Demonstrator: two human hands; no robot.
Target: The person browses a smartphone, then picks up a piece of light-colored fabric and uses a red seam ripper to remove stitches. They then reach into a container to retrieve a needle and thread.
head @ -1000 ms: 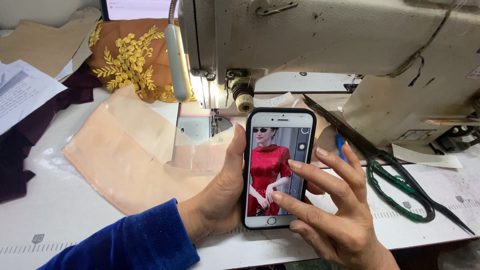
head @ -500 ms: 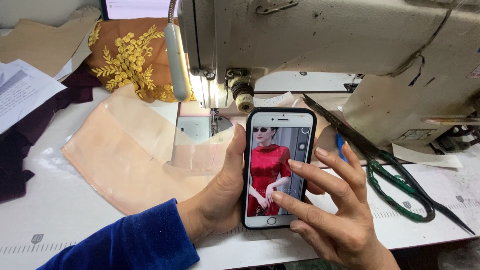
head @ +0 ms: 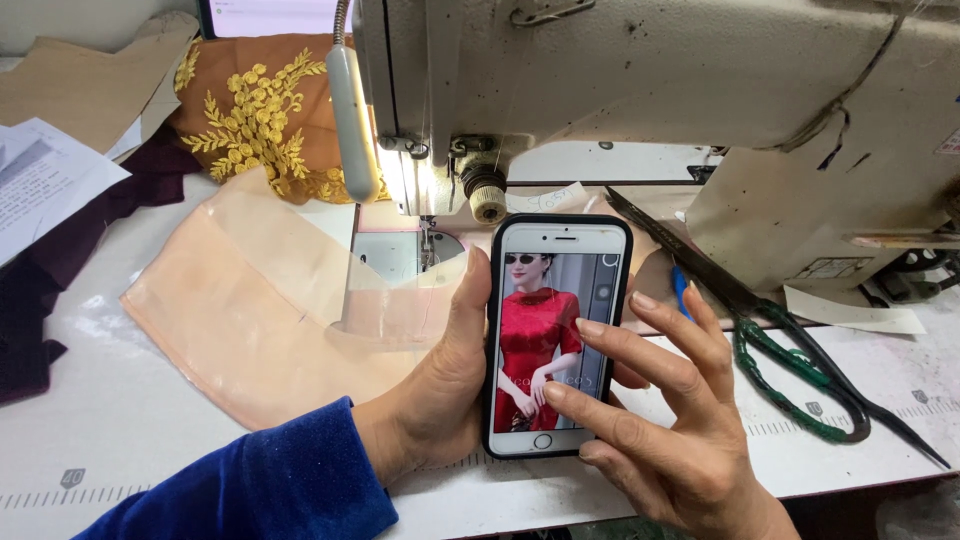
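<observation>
In front of the sewing machine (head: 640, 90), left hand (head: 440, 390) clamps the phone (head: 555, 335); right hand (head: 665, 430), fingers apart, touches its screen. Steady grip and light fingertip contact seem advisable.

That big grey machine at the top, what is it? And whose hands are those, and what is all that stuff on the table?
The big grey metal machine is a sewing machine. The one picture comes from a camera worn on a person's head, looking down, so both hands are that person's own.

The left hand, in a blue velvet sleeve, holds a white smartphone upright. Its screen shows a photo of a red dress. The right hand touches the screen with its fingertips.

On the white table lies thin peach fabric, reaching under the needle. To the right lie large scissors with green handles. Behind are orange cloth with gold embroidery, dark maroon cloth and paper sheets.
</observation>
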